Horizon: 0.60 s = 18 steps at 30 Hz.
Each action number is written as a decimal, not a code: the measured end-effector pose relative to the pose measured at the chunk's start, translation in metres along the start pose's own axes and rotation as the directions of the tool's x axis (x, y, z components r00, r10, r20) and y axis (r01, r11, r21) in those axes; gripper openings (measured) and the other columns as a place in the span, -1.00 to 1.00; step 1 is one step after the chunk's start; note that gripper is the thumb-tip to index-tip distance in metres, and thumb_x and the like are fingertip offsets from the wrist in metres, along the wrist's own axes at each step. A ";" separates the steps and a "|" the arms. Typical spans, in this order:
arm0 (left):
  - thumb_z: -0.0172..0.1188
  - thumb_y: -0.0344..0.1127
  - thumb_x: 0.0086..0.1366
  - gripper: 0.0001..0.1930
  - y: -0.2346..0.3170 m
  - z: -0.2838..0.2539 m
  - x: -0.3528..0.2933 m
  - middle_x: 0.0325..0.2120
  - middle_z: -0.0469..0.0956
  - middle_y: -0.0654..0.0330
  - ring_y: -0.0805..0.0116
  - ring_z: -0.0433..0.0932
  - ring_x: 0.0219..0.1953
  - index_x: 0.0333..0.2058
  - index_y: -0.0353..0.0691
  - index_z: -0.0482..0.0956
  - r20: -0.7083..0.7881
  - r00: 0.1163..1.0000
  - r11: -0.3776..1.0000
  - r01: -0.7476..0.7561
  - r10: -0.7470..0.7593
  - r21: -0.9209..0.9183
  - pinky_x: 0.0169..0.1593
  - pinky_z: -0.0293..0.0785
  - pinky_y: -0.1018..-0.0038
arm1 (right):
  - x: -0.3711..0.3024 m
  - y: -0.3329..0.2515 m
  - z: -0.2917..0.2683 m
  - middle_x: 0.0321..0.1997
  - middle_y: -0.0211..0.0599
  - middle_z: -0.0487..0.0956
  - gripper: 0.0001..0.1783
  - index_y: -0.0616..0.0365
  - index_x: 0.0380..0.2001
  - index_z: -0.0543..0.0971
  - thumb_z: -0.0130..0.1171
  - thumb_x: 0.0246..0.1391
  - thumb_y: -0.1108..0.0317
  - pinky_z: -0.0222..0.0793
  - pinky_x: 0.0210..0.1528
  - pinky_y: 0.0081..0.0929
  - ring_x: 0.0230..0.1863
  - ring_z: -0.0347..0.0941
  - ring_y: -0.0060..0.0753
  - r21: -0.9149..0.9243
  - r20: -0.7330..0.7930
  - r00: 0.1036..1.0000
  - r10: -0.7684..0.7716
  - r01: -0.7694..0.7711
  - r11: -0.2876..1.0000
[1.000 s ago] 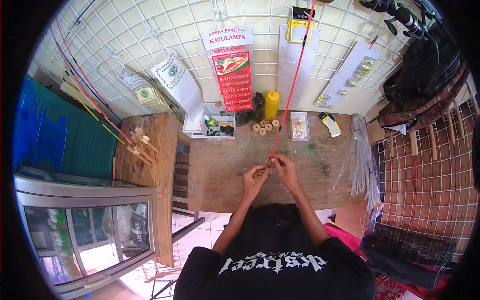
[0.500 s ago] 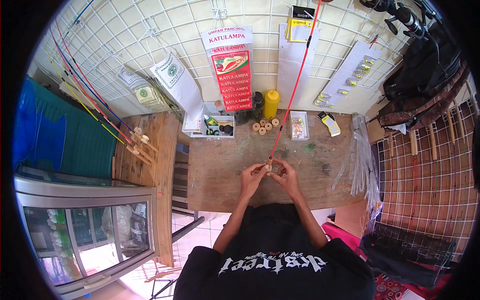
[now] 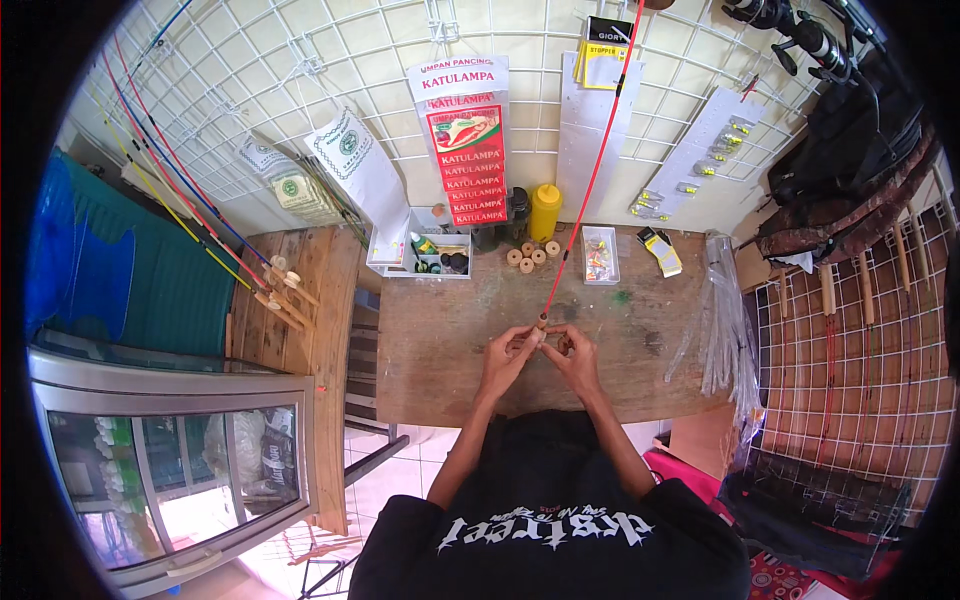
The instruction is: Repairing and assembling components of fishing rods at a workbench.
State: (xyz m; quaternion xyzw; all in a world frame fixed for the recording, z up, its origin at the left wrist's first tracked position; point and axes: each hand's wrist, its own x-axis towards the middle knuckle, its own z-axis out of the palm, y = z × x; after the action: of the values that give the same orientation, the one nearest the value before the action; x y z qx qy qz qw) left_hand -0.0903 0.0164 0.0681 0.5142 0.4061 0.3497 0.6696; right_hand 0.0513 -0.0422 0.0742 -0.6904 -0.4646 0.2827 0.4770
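A thin red rod (image 3: pixel 592 170) slants from the upper wall grid down to my hands over the worn wooden table (image 3: pixel 440 340). My left hand (image 3: pixel 508 352) pinches the rod's lower end, where a small pale wooden butt piece (image 3: pixel 540 326) sits. My right hand (image 3: pixel 572 352) is closed on the same end from the other side, fingertips touching the left hand's. What lies between the fingers is too small to make out.
Several small wooden spools (image 3: pixel 530 256), a yellow bottle (image 3: pixel 545 210), a small clear box (image 3: pixel 598 256) and a white tray of small parts (image 3: pixel 425 250) stand at the table's back. Clear plastic sleeves (image 3: pixel 722 320) lie at right. Coloured rods (image 3: pixel 190 200) lean left above a glass-fronted cabinet (image 3: pixel 180 480).
My two hands have drawn closer together at the rod's lower end. The rod has hardly moved.
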 end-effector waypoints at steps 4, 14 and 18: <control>0.17 -0.28 0.31 -0.69 -0.004 -0.006 0.000 -0.36 0.61 0.21 0.58 0.52 -0.37 -0.09 -0.40 0.53 -0.016 1.000 0.999 0.025 -0.026 -0.032 -0.29 0.45 0.64 | 0.002 -0.003 -0.003 -0.53 -0.44 0.48 -0.69 0.18 -0.20 0.57 0.34 -0.09 0.46 0.27 -0.49 -0.60 -0.57 0.31 -0.67 -0.036 0.095 0.995 -0.001 0.004 0.999; 0.21 -0.29 0.28 -0.70 -0.001 -0.003 0.002 -0.40 0.58 0.24 0.60 0.47 -0.42 -0.12 -0.42 0.54 -0.053 0.996 0.997 0.073 -0.074 -0.006 -0.35 0.40 0.66 | -0.012 0.014 0.001 0.11 -0.03 0.46 -0.65 0.30 -0.07 0.44 0.15 0.03 0.66 0.55 -0.15 -0.51 -0.20 0.59 -0.34 0.588 0.139 0.956 0.258 -0.289 0.755; 0.23 -0.27 0.27 -0.68 -0.001 -0.002 0.002 -0.40 0.58 0.24 0.60 0.47 -0.43 -0.12 -0.42 0.54 -0.043 0.998 0.997 0.051 -0.054 -0.063 -0.34 0.40 0.65 | -0.014 0.020 0.011 0.17 -0.05 0.41 -0.48 0.28 0.04 0.43 0.28 -0.06 0.63 0.49 0.04 -0.39 -0.03 0.52 -0.27 0.443 0.067 0.994 0.086 -0.107 0.890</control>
State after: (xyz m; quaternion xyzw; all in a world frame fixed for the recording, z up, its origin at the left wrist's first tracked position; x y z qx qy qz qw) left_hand -0.0908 0.0191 0.0665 0.4746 0.4233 0.3558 0.6848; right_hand 0.0441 -0.0526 0.0508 -0.5785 -0.3633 0.4204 0.5972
